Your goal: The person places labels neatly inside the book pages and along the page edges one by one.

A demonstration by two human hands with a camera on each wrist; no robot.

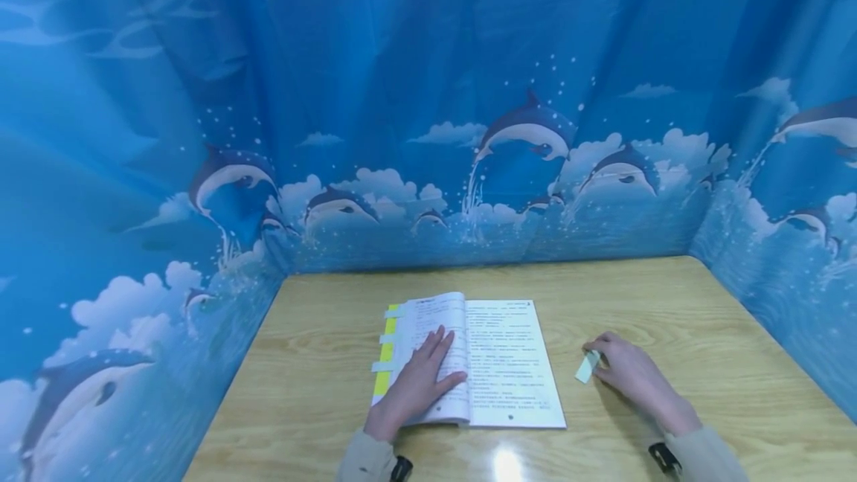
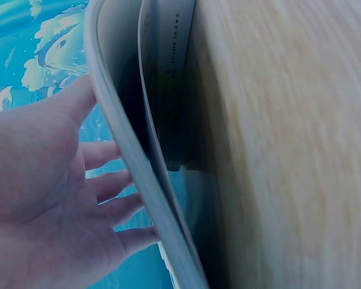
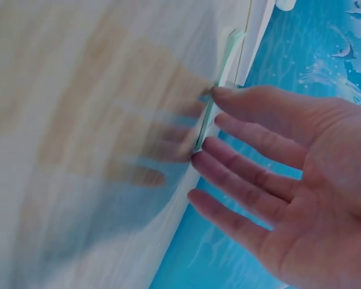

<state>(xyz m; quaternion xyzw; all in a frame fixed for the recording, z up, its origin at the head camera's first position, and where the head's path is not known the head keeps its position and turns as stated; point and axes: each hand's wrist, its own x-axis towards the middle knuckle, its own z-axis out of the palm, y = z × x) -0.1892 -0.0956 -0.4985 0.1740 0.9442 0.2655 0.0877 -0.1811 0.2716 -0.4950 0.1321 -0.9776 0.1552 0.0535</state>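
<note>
An open book (image 1: 512, 363) lies on the table, its left-hand pages bulging up near the spine. My left hand (image 1: 422, 378) rests on the left page with fingers extended; the left wrist view shows this hand (image 2: 66, 186) against the book's raised pages (image 2: 129, 144). Three pale sticky tabs (image 1: 386, 338) stick out past the left edge, over a yellow strip (image 1: 382, 385). Right of the book, my right hand (image 1: 632, 370) pinches a small pale green sticky-note pad (image 1: 586, 367) on the table. In the right wrist view, thumb and fingertips (image 3: 222, 96) touch the pad's edges (image 3: 231, 51).
The wooden table (image 1: 315, 348) extends around the book on all sides. A blue curtain (image 1: 402, 95) printed with dolphins and clouds stands along the table's back and both sides. Light glares off the tabletop in front of the book.
</note>
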